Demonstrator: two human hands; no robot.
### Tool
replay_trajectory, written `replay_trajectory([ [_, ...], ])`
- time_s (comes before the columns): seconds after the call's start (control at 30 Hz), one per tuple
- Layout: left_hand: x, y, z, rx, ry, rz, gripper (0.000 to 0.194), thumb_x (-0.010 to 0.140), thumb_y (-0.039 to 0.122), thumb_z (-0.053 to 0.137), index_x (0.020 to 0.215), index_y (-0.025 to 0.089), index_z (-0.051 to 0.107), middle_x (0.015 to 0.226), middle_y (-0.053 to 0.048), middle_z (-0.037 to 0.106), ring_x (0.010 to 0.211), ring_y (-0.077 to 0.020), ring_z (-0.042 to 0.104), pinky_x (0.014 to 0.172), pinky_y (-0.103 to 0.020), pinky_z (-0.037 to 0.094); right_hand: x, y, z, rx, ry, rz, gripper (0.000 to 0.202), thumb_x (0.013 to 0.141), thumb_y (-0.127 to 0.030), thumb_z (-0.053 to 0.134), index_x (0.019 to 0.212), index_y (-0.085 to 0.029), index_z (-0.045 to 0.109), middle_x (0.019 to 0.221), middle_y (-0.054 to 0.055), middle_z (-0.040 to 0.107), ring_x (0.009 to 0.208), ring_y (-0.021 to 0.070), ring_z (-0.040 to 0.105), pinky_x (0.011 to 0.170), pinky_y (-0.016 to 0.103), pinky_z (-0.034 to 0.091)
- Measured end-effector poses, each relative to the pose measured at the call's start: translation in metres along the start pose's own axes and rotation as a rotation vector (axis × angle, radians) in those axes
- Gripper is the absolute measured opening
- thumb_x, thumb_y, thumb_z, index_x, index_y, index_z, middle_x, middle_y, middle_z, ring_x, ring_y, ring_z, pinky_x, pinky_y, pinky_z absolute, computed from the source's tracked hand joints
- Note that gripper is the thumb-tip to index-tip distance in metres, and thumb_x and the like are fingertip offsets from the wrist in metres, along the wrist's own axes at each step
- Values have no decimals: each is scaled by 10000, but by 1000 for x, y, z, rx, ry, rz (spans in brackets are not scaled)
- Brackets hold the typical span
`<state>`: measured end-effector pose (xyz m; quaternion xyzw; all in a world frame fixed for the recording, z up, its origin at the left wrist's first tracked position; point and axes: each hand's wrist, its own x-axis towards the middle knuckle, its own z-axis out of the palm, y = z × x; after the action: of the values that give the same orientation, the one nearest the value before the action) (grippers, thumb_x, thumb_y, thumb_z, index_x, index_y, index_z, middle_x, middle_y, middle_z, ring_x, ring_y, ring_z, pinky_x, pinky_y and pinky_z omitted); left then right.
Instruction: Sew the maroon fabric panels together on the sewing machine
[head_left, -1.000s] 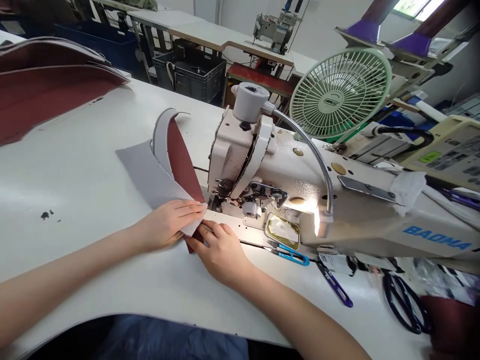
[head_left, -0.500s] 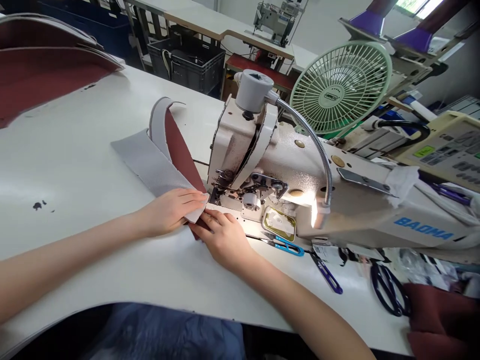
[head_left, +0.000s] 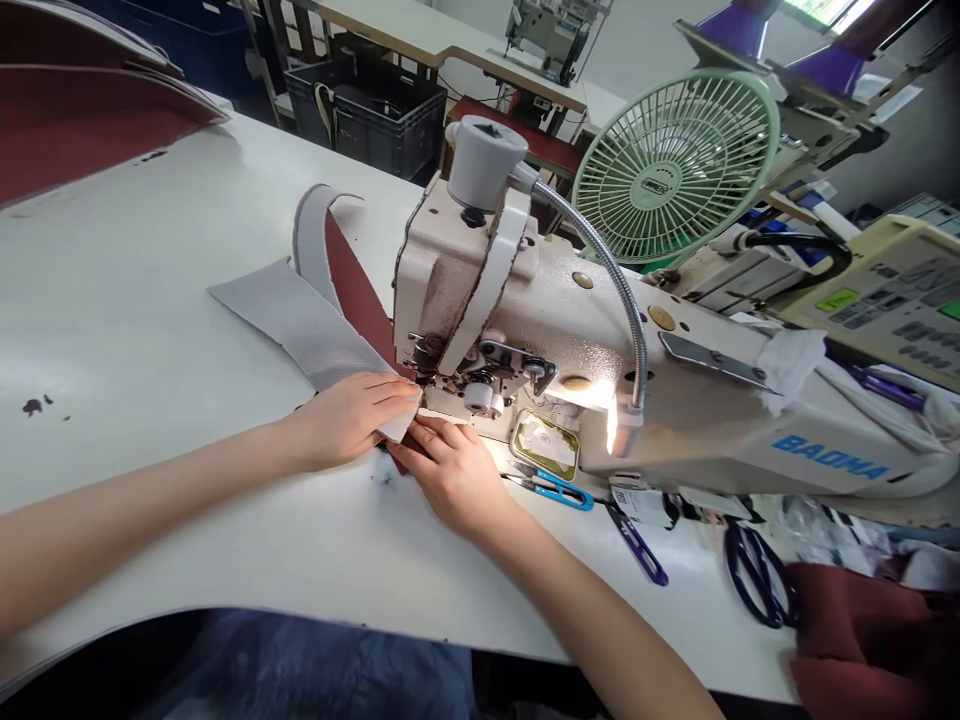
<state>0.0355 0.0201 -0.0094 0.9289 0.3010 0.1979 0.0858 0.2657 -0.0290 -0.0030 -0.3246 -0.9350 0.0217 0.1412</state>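
A grey-backed, dark red fabric piece point(head_left: 300, 315) lies bent and folded beside the needle end of the sewing machine point(head_left: 495, 270). My left hand point(head_left: 356, 420) presses over its grey side, fingers together, holding the near corner close to the presser foot. My right hand point(head_left: 450, 470) is at the same corner, fingers bent on the dark red underside that peeks out below. The fingertips of both hands almost meet there. The presser foot and needle are partly hidden, so whether the fabric is under them I cannot tell.
Blue thread snips point(head_left: 559, 490), purple snips point(head_left: 637, 545) and black-handled scissors point(head_left: 761, 575) lie right of my hands. A small tin point(head_left: 545, 445) sits by the machine. Red panels point(head_left: 90, 125) are stacked at the far left. A green fan point(head_left: 675, 170) stands behind.
The camera view has shifted slightly, moving the machine and tools left in the picture. Both hands keep their hold, and the fabric corner sits a little closer to the needle area.
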Motion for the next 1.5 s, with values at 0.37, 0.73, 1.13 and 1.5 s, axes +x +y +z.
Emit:
replay_trajectory([
  [0.37, 5, -2, -7, -44, -59, -40, 354, 878, 76, 503, 1183, 183, 647, 1236, -87, 671, 1144, -230, 606, 992, -368, 512, 1, 2, 2, -5, -24, 9, 344, 1023, -211, 517, 1341, -254, 641, 1391, 87, 633, 1304, 234, 505, 913, 366, 476],
  [0.73, 3, 1, -7, -77, -35, -25, 340, 879, 32, 448, 1127, 163, 641, 1205, -95, 647, 1111, -229, 593, 964, -355, 496, -1, -11, 7, -23, 41, 37, 309, 1059, -198, 448, 1261, -211, 681, 1252, 65, 695, 1055, 191, 575, 812, 332, 480],
  [1.13, 8, -4, -12, 6, -102, -28, 284, 920, 171, 516, 1176, 181, 639, 1198, -87, 654, 1141, -255, 570, 965, -375, 468, -3, -14, 7, -138, 52, 35, 231, 1039, -143, 476, 1054, -150, 707, 985, 68, 726, 837, 180, 595, 716, 313, 514],
  [1.5, 8, 3, -14, 161, 60, 106, 232, 987, 116, 458, 940, 186, 675, 851, -39, 624, 826, -196, 534, 744, -329, 401, 1, -13, 14, 39, 118, 79, 281, 1002, -121, 471, 1162, -122, 701, 1082, 116, 731, 980, 211, 613, 856, 347, 546],
])
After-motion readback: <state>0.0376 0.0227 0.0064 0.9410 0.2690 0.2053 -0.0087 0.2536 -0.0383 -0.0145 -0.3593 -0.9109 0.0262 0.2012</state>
